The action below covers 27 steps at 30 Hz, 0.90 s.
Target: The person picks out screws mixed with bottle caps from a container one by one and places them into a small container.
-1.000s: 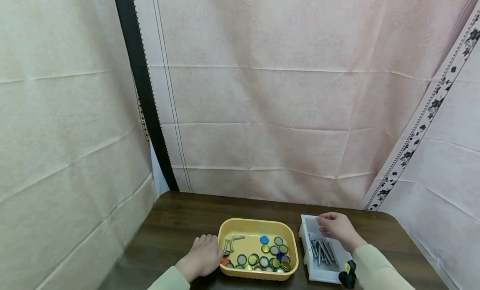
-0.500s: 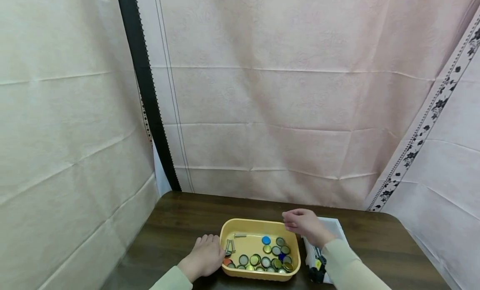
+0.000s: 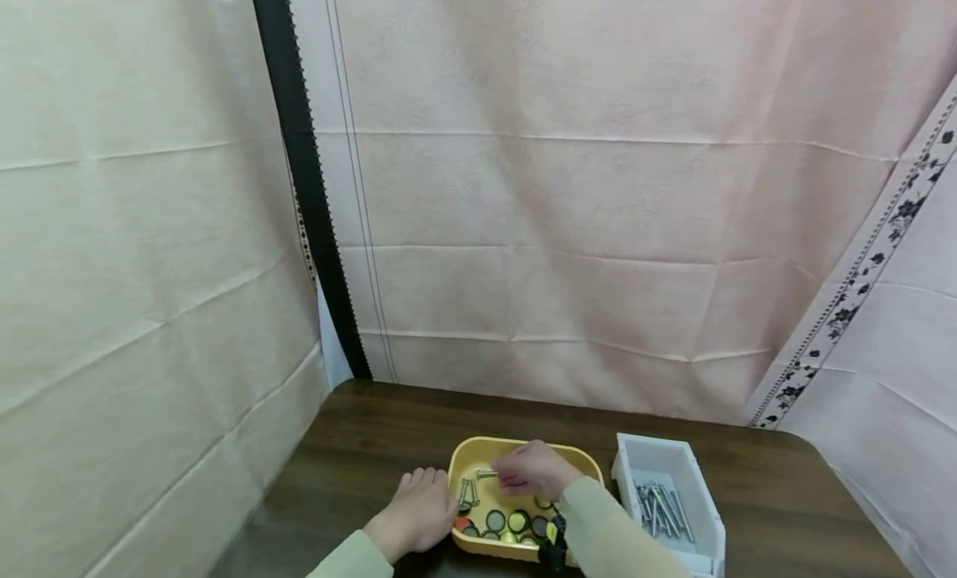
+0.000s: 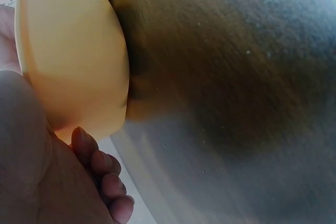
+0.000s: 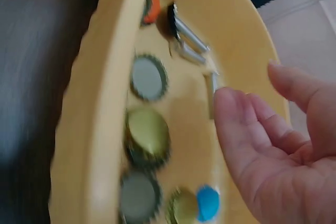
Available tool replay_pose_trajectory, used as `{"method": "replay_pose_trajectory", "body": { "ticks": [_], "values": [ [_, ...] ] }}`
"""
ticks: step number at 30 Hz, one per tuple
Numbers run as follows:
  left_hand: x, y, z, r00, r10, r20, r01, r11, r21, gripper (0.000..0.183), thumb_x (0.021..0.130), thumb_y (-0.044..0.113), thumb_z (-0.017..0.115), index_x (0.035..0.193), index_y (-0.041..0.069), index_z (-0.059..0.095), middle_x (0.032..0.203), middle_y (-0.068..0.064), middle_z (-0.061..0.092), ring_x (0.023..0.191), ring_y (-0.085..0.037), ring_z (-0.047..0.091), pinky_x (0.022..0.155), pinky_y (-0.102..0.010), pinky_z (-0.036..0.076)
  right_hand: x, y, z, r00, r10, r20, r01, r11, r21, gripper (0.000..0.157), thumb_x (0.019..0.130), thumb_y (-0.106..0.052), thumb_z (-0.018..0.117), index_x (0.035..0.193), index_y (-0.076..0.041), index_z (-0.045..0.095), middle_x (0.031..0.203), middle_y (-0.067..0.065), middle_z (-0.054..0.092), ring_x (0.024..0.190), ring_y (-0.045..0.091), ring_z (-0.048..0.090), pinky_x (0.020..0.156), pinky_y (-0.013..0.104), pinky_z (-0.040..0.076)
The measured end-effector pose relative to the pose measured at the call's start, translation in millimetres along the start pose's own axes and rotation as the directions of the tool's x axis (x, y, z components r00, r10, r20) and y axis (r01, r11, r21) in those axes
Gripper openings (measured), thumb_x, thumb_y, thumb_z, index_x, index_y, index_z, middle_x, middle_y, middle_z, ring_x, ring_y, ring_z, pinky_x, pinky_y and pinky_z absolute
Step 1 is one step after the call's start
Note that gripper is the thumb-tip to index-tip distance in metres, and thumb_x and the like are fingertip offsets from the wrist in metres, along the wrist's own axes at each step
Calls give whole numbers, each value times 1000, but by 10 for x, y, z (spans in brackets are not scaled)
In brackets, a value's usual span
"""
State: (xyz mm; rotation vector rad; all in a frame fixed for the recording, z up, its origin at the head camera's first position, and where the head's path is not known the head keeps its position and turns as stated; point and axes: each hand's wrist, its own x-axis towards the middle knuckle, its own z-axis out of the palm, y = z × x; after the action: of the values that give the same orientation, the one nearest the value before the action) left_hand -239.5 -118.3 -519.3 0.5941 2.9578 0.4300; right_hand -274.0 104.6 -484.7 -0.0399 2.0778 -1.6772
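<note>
My left hand grips the left end of a yellow plastic tub; its fingers curl by the outer wall in the left wrist view. My right hand is over the tub's inside, thumb apart from the fingers, nothing held between them. Its fingertips are close to a lone metal screw; contact is unclear. Two more screws lie near the tub's left end. Bottle caps are scattered along its near side, including a blue cap. My right forearm hides several caps in the head view.
A white bin with several screws stands right of the tub on a dark wooden table. Pale cloth hangs behind the table and at both sides. A black device is strapped to my right wrist.
My right hand has moved left from the white bin, across the tub's rim, to above the screws at the tub's left. My left hand keeps its place on the tub.
</note>
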Motion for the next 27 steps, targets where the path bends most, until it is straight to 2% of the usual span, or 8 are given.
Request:
{"method": "replay_pose_trajectory", "body": {
  "ticks": [6, 10, 14, 20, 27],
  "values": [
    [9, 49, -17, 1000, -6, 18, 6, 1000, -10, 28, 96, 32, 44, 98, 6, 53, 87, -3, 46, 83, -23, 39, 75, -42, 31, 102, 39, 257, 997, 59, -50, -60, 998, -20, 17, 86, -11, 71, 80, 3, 63, 73, 9, 62, 66, 18, 62, 72, 39, 55],
    [6, 69, -26, 1000, -14, 25, 15, 1000, -19, 27, 97, 33, 44, 95, 8, 53, 86, -2, 45, 81, -22, 38, 74, -41, 30, 148, 65, 354, 993, 53, -105, -61, 995, -76, 15, 84, -7, 72, 80, 6, 65, 76, 13, 65, 66, 18, 62, 70, 38, 55],
    [6, 74, -36, 1000, -13, 23, 13, 1000, -18, 25, 97, 33, 44, 93, 9, 51, 85, -2, 44, 80, -22, 37, 74, -41, 30, 198, 97, 411, 985, 36, -167, -59, 989, -133, 13, 80, -1, 74, 81, 8, 66, 75, 15, 66, 65, 20, 64, 66, 36, 56],
    [19, 59, -60, 998, -32, 60, 35, 998, -61, 21, 97, 31, 41, 89, 12, 49, 82, -2, 41, 78, -22, 35, 73, -40, 28, 290, 156, 469, 966, 9, -259, -68, 973, -219, 12, 73, 3, 79, 72, 4, 67, 66, 11, 65, 57, 20, 66, 57, 34, 55],
    [-4, 46, -67, 997, -43, 57, 46, 997, -63, 21, 96, 30, 42, 89, 12, 49, 82, -1, 42, 78, -22, 36, 72, -41, 29, 327, 178, 482, 964, 37, -262, -93, 975, -203, 10, 74, 3, 76, 74, 4, 66, 67, 13, 65, 57, 22, 67, 55, 33, 55]
  ]
}}
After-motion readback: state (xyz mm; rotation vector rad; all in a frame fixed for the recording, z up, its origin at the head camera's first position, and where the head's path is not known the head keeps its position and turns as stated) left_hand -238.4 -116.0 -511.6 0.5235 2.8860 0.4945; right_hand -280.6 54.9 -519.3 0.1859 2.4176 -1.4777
